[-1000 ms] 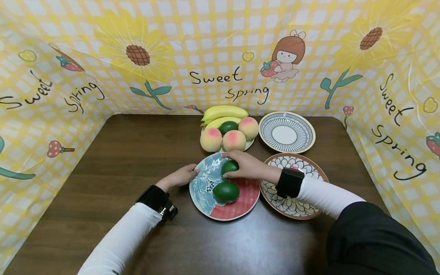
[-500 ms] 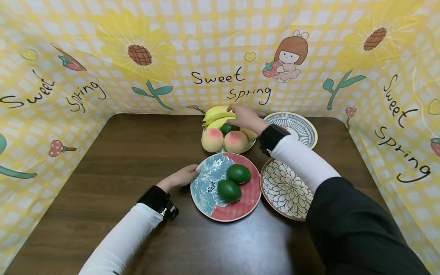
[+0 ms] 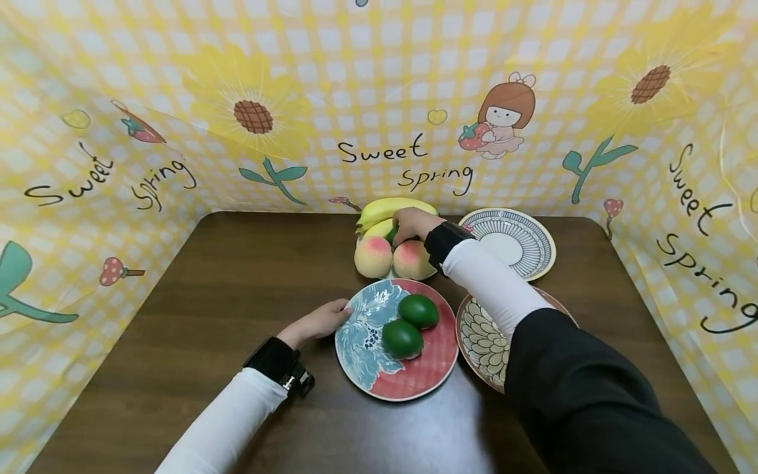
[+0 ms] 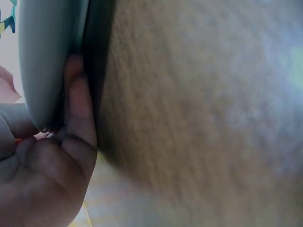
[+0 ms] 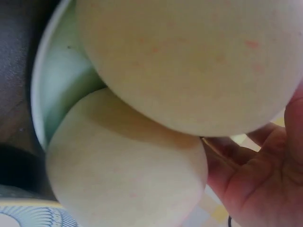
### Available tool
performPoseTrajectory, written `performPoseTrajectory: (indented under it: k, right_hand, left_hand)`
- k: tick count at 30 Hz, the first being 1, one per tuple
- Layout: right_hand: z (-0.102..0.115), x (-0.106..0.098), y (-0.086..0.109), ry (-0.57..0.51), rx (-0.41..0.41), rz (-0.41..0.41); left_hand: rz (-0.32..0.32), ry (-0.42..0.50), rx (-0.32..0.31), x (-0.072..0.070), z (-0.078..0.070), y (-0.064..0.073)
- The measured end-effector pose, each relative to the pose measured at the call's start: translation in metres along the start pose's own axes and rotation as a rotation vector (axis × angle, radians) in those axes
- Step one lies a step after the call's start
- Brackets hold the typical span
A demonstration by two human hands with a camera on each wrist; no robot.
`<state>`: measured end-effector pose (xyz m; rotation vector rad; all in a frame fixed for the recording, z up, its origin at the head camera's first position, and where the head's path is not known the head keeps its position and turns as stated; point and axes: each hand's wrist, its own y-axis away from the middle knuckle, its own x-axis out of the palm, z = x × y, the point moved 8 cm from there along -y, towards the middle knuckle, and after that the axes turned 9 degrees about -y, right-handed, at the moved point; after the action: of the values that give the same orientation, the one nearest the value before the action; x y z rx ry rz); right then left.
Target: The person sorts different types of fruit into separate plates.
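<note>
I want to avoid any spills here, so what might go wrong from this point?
The right hand is at a green fruit crowded by bananas and peaches; lifting it might nudge a peach off the dish.
The left hand pinches the rim of the red-and-blue plate; if that tips, the two rounded green fruits on it could roll.

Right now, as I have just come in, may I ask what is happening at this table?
A person's left hand holds the edge of the red and blue plate, where two green fruits lie. The right hand is among the bananas and peaches, at another green fruit; whether it grips that fruit, I cannot tell. Two more plates are to the right.
</note>
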<state>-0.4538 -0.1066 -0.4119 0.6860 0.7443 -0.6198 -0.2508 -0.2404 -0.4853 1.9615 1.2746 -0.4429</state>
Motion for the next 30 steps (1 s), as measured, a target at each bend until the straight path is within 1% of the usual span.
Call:
performPoseTrajectory:
  k: [2,4,6,7,8,10,12,15,17,21,24,30]
  right_hand:
    - [-0.004,0.004,-0.009,0.052,0.011,-0.011]
    - [-0.006,0.007,-0.014,0.083,0.030,-0.043]
    - [-0.005,0.010,-0.013,0.114,0.048,-0.084]
    - [-0.002,0.011,-0.008,0.137,0.079,-0.091]
    - [-0.001,0.012,-0.005,0.148,0.089,-0.110]
    - [0.002,0.014,0.001,0.162,0.085,-0.153]
    - [0.005,0.016,0.006,0.176,0.069,-0.172]
    - [0.007,0.016,0.011,0.142,0.025,-0.184]
    - [0.008,0.014,0.013,0.115,-0.006,-0.172]
    - [0.009,0.005,0.017,0.000,-0.077,-0.175]
    - [0.012,-0.008,0.025,-0.116,-0.127,-0.208]
    - [0.027,-0.032,0.049,-0.350,-0.233,-0.271]
  left_hand:
    - [-0.006,0.007,0.002,0.002,0.000,0.000]
    - [-0.011,0.007,0.004,0.004,0.000,0.000]
    - [-0.013,-0.006,0.008,0.006,0.000,-0.001]
    - [-0.014,-0.010,0.007,0.007,0.000,-0.001]
    - [-0.015,-0.012,0.005,0.008,0.000,-0.001]
    - [-0.011,-0.020,0.008,0.010,0.000,-0.002]
    - [-0.005,-0.026,0.008,0.011,0.000,-0.002]
    - [-0.004,-0.017,-0.008,0.010,0.001,0.000]
    - [-0.006,-0.013,-0.020,0.008,0.002,0.001]
    - [-0.012,-0.015,-0.029,0.004,0.002,0.004]
    - [-0.013,-0.018,-0.018,0.002,0.001,0.005]
    - [-0.028,-0.013,-0.004,-0.001,0.000,0.004]
